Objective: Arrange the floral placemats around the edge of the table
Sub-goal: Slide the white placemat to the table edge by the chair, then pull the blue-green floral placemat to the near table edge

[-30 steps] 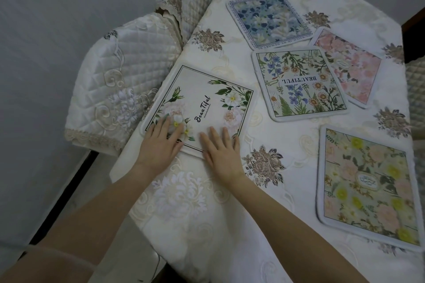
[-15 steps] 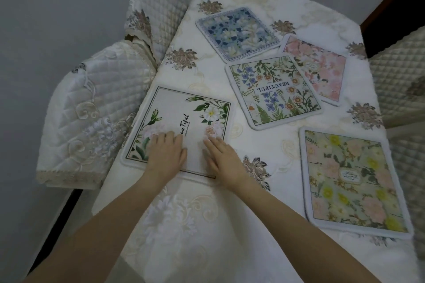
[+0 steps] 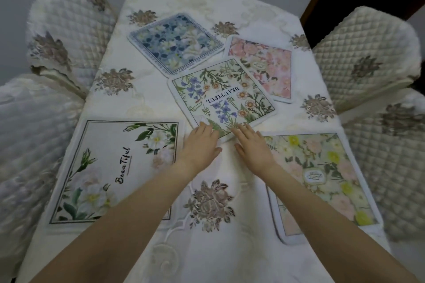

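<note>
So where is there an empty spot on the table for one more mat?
Bare cloth lies along the left edge, between the blue flowered mat and the white rose mat. The far middle is crowded.

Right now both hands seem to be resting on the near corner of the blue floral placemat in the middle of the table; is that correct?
Not quite. The head view shows the left hand and right hand at the near corner of the wildflower "BEAUTIFUL" placemat in the middle of the table; the blue floral placemat lies farther away, untouched.
</note>
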{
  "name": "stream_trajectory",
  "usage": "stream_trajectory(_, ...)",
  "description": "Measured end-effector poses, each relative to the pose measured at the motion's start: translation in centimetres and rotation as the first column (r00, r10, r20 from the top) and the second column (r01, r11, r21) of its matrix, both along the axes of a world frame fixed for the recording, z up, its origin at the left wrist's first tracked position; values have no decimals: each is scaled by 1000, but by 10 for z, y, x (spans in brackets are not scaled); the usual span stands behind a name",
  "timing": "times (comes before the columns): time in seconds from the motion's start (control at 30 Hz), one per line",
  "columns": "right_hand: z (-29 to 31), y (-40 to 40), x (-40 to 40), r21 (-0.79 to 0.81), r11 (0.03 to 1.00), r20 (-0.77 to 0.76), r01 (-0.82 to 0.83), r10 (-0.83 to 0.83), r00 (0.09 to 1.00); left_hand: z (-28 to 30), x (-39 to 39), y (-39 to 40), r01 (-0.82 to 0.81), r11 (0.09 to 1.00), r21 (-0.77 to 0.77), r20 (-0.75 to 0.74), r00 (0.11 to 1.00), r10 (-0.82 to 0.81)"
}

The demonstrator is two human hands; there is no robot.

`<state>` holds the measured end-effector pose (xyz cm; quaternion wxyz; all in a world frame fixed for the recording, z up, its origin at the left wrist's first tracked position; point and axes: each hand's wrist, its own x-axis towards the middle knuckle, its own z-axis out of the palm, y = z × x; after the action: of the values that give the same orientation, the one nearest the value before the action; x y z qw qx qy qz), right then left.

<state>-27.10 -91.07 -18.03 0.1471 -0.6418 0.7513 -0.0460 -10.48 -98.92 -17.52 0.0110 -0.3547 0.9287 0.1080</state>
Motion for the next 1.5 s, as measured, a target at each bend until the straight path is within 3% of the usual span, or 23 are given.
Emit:
stream_trajectory(0.13, -15, -9, -12, 14, 1000, 19, -3, 3, 1000, -15, -22, -7, -13, 1000, -15, 74, 997, 14)
stream_trajectory(0.23, -23, -13, -16, -65, 998, 36, -26, 29, 999, -18, -29, -12, 8, 995, -99, 193, 981, 12)
stream_trajectory(0.43, -24, -29, -26, -149, 977, -31, -155, 152, 988, -6, -30, -15, 263, 928, -264, 356, 921, -160)
stream_trajectory(0.67, 11, -60, -49, -30, 990, -198, -136, 128, 972, 10, -8, -26, 263, 902, -343, 174, 961, -214)
stream_trajectory(0.83, 32, -50, -36, -147, 982, -237, -120, 83, 968, 32, -9, -23, 92, 959, -268, -10, 995, -99)
stream_trajectory(1.17, 76, 58, 6, -268, 951, -147, -157, 121, 982, 79, 47, 47, 42, 980, -195, -202, 976, -82)
stream_trajectory(1.3, 82, 121, 26, -256, 949, -130, -182, 153, 980, 84, 83, 102, 47, 975, -216, -171, 982, -85)
stream_trajectory(1.5, 74, 211, 57, -114, 968, -75, -222, 215, 974, 77, 122, 192, 16, 995, -93, -81, 996, -24)
